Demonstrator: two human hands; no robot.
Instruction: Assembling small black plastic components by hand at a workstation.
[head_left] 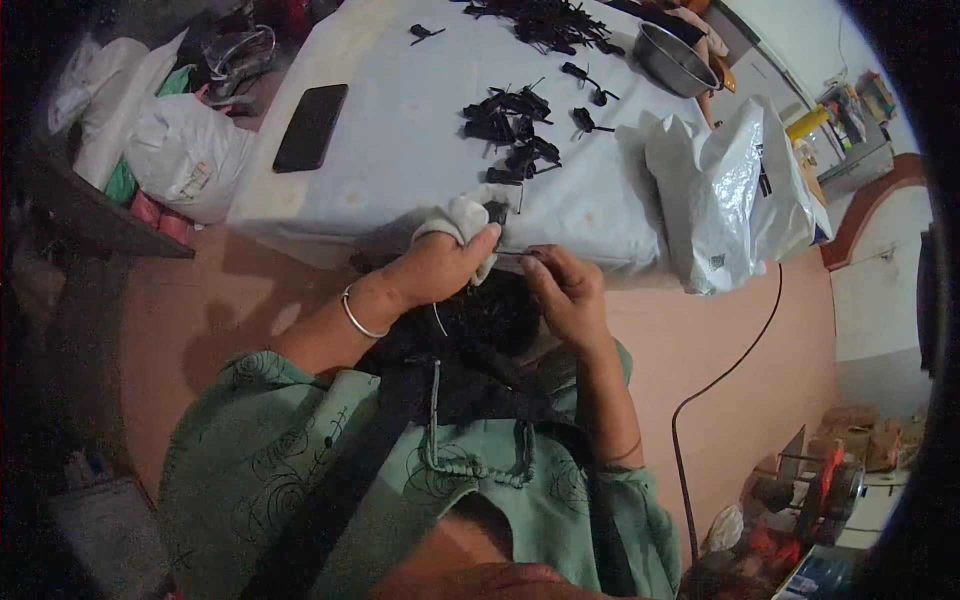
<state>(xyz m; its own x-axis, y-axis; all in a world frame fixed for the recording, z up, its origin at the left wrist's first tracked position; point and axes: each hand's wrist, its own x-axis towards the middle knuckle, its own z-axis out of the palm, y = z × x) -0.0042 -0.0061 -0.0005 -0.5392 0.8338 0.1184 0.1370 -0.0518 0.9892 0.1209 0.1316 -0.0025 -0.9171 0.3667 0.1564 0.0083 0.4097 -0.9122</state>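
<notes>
My left hand (447, 265), its fingers covered by a white cloth or glove (466, 217), is closed around a small black part (496, 212) at the table's near edge. Just to the right, my right hand (572, 288) pinches a thin dark strip (514, 252) that runs toward that part. Whether the strip joins it I cannot tell. Beyond my hands lies a small heap of similar black parts (508, 118) with thin stems, and a larger pile (548, 22) sits at the far edge.
On the white-covered table (400, 100) lie a dark phone (311, 128) at left and a metal bowl (674, 60) at far right. A white plastic bag (715, 200) stands at the right edge. Stuffed sacks (190, 150) fill the left side. A black cable (682, 405) crosses the floor.
</notes>
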